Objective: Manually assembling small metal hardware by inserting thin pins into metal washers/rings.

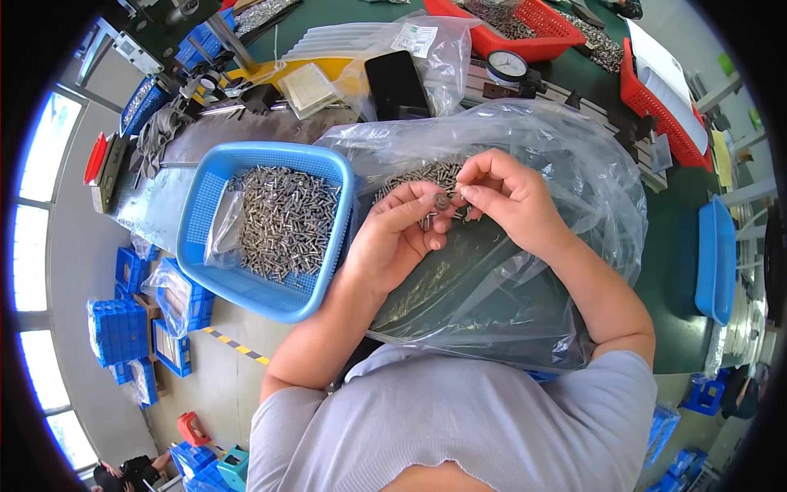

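Observation:
My left hand (398, 234) and my right hand (504, 197) meet over a large clear plastic bag (525, 279) spread on the green bench. Between the fingertips of both hands sits one small metal part (443, 201). More small metal parts (418, 176) lie in a pile inside the bag just behind my fingers. To the left, touching the bag, a blue plastic basket (205, 238) holds a heap of similar silver metal parts (283, 221) and a crumpled clear bag.
Behind the bag lie a black phone (398, 82), a clear bag with a label (434, 49), and a dial gauge (507, 66). Red baskets (664, 107) stand at the back and right, a blue tray (713, 254) at the right edge. Blue crates (123, 328) sit on the floor.

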The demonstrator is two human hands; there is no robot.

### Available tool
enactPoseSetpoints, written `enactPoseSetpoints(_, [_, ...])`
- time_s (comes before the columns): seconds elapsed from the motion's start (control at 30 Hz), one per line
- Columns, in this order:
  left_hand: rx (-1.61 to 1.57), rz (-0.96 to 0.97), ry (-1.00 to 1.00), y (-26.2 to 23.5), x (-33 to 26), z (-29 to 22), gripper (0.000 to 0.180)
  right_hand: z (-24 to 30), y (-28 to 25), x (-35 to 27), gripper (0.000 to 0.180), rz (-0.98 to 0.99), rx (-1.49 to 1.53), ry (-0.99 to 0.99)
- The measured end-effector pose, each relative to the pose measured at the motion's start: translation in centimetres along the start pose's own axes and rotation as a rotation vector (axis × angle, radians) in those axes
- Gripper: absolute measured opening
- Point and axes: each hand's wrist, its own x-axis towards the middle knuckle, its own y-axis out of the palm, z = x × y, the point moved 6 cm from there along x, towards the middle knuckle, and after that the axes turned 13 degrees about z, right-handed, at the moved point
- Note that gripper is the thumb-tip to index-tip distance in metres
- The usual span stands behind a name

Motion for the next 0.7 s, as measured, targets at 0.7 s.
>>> enactPoseSetpoints(0.7, [-0.081,0.035,-0.051,-0.1,0.0,0.8,0.019,-0.8,-0.6,0.0,0.012,0.065,0.286,0.144])
